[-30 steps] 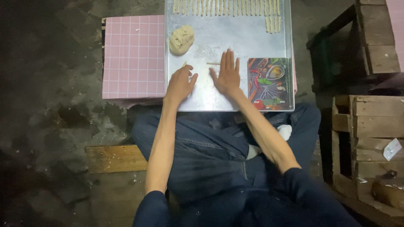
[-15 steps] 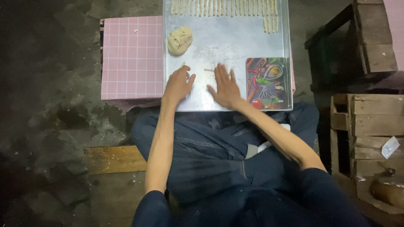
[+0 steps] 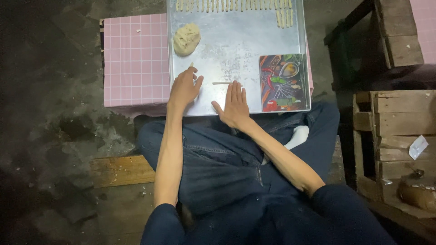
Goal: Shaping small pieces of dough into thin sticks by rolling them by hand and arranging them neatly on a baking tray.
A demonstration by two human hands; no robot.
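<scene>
**A:** How should this dough stick be handled? It lies on the metal tray, just off the fingertips of the right hand, which is flat and open with nothing held.

**B:** Light, even pressure is probably best. A small bit looks pinched in the left hand; the dough lump sits beyond it.

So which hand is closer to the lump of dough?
The left hand. It sits just below the lump of dough on the metal tray, with a small piece at its fingertips. The right hand lies flat farther right and lower, by a thin dough stick.
</scene>
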